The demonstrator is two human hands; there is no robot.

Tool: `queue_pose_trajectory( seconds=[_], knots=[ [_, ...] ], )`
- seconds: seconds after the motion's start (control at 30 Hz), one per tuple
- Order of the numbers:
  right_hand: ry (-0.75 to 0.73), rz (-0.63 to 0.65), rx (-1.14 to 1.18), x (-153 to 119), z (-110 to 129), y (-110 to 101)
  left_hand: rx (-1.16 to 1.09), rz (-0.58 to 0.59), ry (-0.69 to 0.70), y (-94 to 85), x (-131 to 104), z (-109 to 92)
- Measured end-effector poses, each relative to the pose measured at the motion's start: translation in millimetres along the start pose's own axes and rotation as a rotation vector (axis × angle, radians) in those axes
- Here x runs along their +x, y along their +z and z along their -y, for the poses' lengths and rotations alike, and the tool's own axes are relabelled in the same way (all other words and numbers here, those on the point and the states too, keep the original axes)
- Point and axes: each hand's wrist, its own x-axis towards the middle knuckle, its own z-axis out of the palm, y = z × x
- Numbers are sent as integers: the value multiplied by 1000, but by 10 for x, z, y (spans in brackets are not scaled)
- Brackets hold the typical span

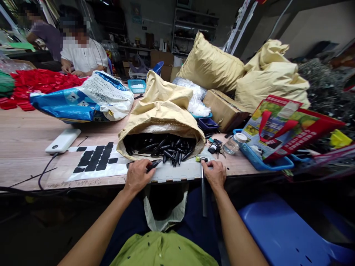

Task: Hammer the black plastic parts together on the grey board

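Observation:
Between the fingers of my left hand [138, 174] is a black pen-like piece [154, 166], its pointed end turned right. My right hand [215, 173] is closed at the table edge, its fingertips at a small black piece with a yellow-green end [201, 159]. Below those fingertips a dark flat strip [204, 195] hangs past the edge; whether the fingers hold it is unclear. Between and beyond my hands, a beige sack [163, 107] lies with its mouth toward me, and many black pieces [174, 151] spill out onto a light grey sheet [172, 173].
Left are a white power bank [63, 141], a sheet with black stickers [95, 159] and a blue-white bag [91, 98]. Right are keys [217, 147], a jar [235, 144] and a blue basket [257, 159]. An open bag [165, 218] hangs below the edge. Two people sit far left.

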Motion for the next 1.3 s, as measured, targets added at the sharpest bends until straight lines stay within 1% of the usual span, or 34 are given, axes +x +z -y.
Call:
queue_pose_trajectory(
  seconds=[0.1, 0.13, 0.2, 0.27, 0.33, 0.37, 0.4, 0.47, 0.53, 0.63, 0.7, 0.73, 0.8, 0.83, 0.9, 0.97, 1.0, 1.03, 1.07, 1.2, 1.27, 1.3],
  knots=[
    [-8, 15, 43, 33, -25, -21, -97, 114, 160, 113, -42, -189],
    [-20, 28, 56, 35, -30, -46, -106, 130, 186, 159, -25, -238],
    [-50, 54, 77, -12, -30, -120, -128, 136, 194, 247, 34, -291],
    [-84, 40, 88, -152, -17, -207, -171, 136, 186, 312, 93, -285],
    [-103, -8, 105, -374, 0, -280, -224, 140, 184, 351, 129, -245],
    [-90, -11, 136, -497, 6, -306, -246, 139, 182, 363, 137, -222],
    [-45, 7, 197, -614, 12, -324, -265, 137, 180, 372, 141, -201],
    [78, 88, 353, -795, 25, -335, -290, 139, 173, 385, 146, -170],
    [212, 196, 528, -875, 51, -323, -304, 153, 160, 395, 155, -152],
    [396, 352, 742, -842, 116, -291, -312, 176, 143, 399, 175, -141],
    [483, 432, 852, -793, 162, -281, -316, 182, 142, 394, 183, -143],
    [508, 455, 896, -776, 180, -284, -318, 182, 142, 389, 185, -146],
    [529, 435, 931, -774, 204, -311, -327, 175, 135, 378, 185, -156],
    [517, 393, 909, -789, 211, -334, -334, 171, 130, 372, 184, -161],
    [429, 252, 801, -857, 233, -393, -347, 163, 117, 363, 185, -170],
    [281, 125, 698, -968, 281, -446, -354, 167, 111, 359, 187, -175],
    [200, 97, 668, -1035, 318, -461, -354, 170, 109, 359, 188, -175],
    [126, 94, 651, -1106, 362, -465, -353, 173, 108, 360, 189, -176],
    [61, 123, 645, -1178, 410, -456, -352, 174, 106, 362, 190, -176],
    [-152, 312, 629, -1411, 577, -341, -346, 173, 101, 367, 191, -180],
    [-264, 346, 607, -1470, 629, -294, -351, 172, 95, 364, 193, -185],
    [-321, 341, 596, -1485, 648, -283, -352, 173, 92, 361, 195, -188]
  ],
)
